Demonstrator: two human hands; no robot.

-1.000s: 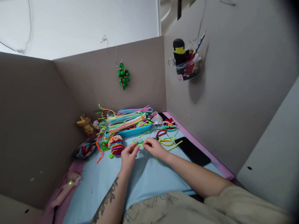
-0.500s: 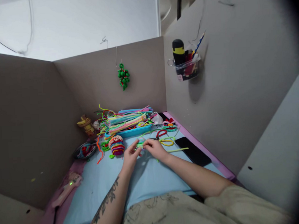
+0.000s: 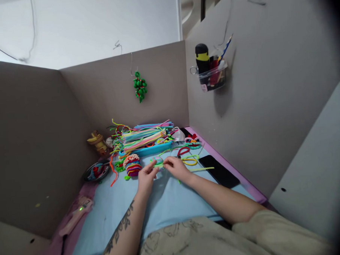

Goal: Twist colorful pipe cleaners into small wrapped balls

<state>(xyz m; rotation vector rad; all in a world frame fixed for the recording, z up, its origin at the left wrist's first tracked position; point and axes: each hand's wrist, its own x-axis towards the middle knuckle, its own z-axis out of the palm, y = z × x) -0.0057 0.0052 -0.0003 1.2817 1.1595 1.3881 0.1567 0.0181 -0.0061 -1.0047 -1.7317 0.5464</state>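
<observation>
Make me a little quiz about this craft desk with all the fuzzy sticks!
1. True or false: both hands, the left hand and the right hand, pinch the same small green pipe-cleaner piece.
2. What lies on the blue mat to the right of the right hand? A) a black phone B) a book C) a cup
3. Fill in: the green ornament hangs on the ____ wall.

Key
1. True; the fingers of both hands meet at the piece.
2. A, the black phone lies flat near the mat's right edge.
3. Back, above the pipe-cleaner pile.
</observation>
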